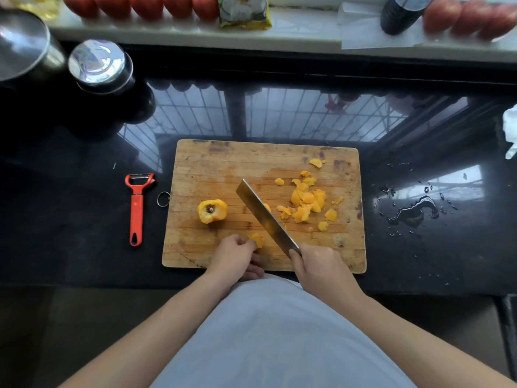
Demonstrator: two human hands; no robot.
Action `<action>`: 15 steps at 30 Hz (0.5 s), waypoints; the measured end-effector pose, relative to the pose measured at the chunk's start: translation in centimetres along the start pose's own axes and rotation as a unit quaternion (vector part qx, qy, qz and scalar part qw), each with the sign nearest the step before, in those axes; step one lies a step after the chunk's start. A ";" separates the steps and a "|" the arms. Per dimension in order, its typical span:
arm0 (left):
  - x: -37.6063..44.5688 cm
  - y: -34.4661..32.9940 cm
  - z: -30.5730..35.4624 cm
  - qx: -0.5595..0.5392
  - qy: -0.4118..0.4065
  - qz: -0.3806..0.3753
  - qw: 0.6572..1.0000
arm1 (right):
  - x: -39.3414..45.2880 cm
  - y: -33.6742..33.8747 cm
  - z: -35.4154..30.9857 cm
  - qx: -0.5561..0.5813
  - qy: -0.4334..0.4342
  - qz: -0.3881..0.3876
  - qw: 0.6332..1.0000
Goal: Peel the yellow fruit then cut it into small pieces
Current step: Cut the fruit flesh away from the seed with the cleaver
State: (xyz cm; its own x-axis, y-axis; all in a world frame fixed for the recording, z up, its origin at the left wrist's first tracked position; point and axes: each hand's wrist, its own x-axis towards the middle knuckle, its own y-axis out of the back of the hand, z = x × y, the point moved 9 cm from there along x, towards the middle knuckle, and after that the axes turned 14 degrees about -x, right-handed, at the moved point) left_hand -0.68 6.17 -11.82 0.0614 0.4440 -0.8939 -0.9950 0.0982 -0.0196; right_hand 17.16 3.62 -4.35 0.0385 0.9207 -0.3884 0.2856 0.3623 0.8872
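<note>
A wooden cutting board [212, 166] lies on the black counter. On its left part sits the yellow fruit core [212, 210] with the stone showing. A heap of cut yellow pieces [306, 203] spreads over the board's right half. My left hand [233, 254] pinches a small yellow chunk [256, 240] at the board's near edge. My right hand [321, 266] grips the handle of a cleaver [265, 218], whose blade slants up and to the left, just right of the chunk.
An orange peeler [137, 207] lies on the counter left of the board. Two steel lidded pots [98, 65] stand at the back left. Spilled water [411, 211] pools right of the board. Tomatoes [140, 5] and a dark bottle [401, 12] line the windowsill.
</note>
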 end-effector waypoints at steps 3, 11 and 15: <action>0.5 -0.5 -0.6 -0.022 -0.012 -0.002 1.000 | -1.1 0.8 -1.1 -0.042 0.055 0.038 0.997; -0.5 -1.4 1.0 0.020 -0.115 0.015 0.993 | -2.0 0.7 -2.6 -0.115 0.095 0.072 0.986; -0.2 -1.4 0.9 -0.004 -0.109 0.023 0.994 | -2.3 0.9 -2.3 -0.116 0.103 0.081 0.985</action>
State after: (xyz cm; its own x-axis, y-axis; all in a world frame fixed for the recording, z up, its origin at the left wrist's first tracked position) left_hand 0.78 6.74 -11.22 0.0309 0.6304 -0.7756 -0.9977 0.0661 0.0140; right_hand 15.10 2.18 -2.04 -0.1370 0.9704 -0.1990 0.0650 0.2093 0.9757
